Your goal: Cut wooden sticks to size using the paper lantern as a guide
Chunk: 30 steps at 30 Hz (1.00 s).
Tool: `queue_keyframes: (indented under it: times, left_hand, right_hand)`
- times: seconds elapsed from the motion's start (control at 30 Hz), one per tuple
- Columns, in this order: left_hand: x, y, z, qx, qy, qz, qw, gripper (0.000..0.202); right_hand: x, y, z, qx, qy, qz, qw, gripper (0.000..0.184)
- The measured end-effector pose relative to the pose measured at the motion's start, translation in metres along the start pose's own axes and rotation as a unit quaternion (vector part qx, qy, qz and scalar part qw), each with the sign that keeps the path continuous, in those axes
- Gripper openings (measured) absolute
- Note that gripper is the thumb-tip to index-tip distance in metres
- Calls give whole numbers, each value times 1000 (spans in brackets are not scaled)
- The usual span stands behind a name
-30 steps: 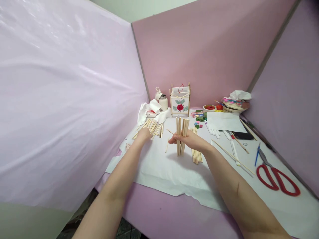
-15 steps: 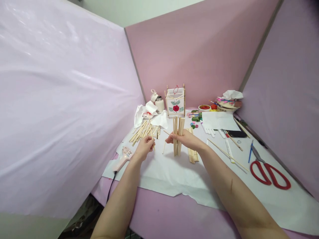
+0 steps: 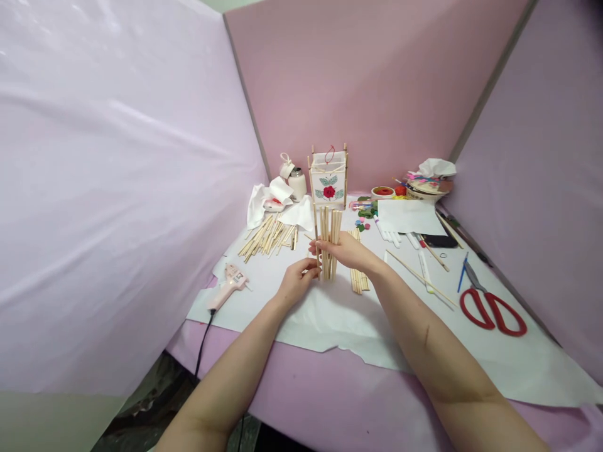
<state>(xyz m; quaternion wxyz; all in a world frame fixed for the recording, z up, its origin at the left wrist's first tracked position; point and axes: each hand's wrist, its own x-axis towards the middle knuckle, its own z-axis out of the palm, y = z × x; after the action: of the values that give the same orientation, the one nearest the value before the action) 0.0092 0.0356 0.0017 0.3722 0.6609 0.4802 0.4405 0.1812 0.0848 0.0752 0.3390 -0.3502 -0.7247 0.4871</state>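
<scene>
My right hand (image 3: 342,248) is closed round an upright bundle of thin wooden sticks (image 3: 335,263) above the white cloth. Just left of the bundle, my left hand (image 3: 304,274) pinches a single wooden stick (image 3: 316,220) near its lower end. That stick stands upright beside the others, close to my right fingertips. Several loose sticks (image 3: 269,235) lie in a pile behind and left of my left hand. A flat row of sticks (image 3: 357,270) lies on the cloth right of the bundle, partly behind my right hand and wrist.
A pink glue gun (image 3: 228,287) with a black cord lies at left. A white lantern (image 3: 328,185) with a red rose stands at the back. Red-handled scissors (image 3: 492,307), a blue brush (image 3: 462,273), white markers (image 3: 425,270) and white paper (image 3: 412,217) lie at right.
My left hand has moved right, bringing its stick from near the pile to the bundle's left side. My right hand still holds the bundle. The camera view has shifted slightly.
</scene>
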Motion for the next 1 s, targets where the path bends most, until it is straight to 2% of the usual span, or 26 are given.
queue_keyframes:
  times: [0.23, 0.4, 0.53, 0.7, 0.87, 1.0]
  left_hand:
    - [-1, -6, -1, 18, -14, -2, 1000, 15]
    - [9, 0, 0, -80, -90, -24, 992, 32]
    - [27, 4, 4, -136, -168, -66, 974, 30]
    - [38, 10, 13, -166, -207, -49, 963, 31]
    - [34, 11, 17, -151, -181, -48, 971, 32]
    - [30, 13, 17, -151, -156, -49, 975, 28]
  right_hand:
    - [1, 5, 5, -5, -30, -2, 1000, 24]
    - [-2, -4, 4, -39, -27, -7, 999, 25]
    - [-4, -7, 0, -23, -41, 16, 999, 27]
    - [-6, -7, -7, -6, -72, 45, 996, 32]
    - [-3, -7, -8, 23, -94, 63, 993, 33]
    - [-1, -6, -5, 46, -94, 49, 993, 30]
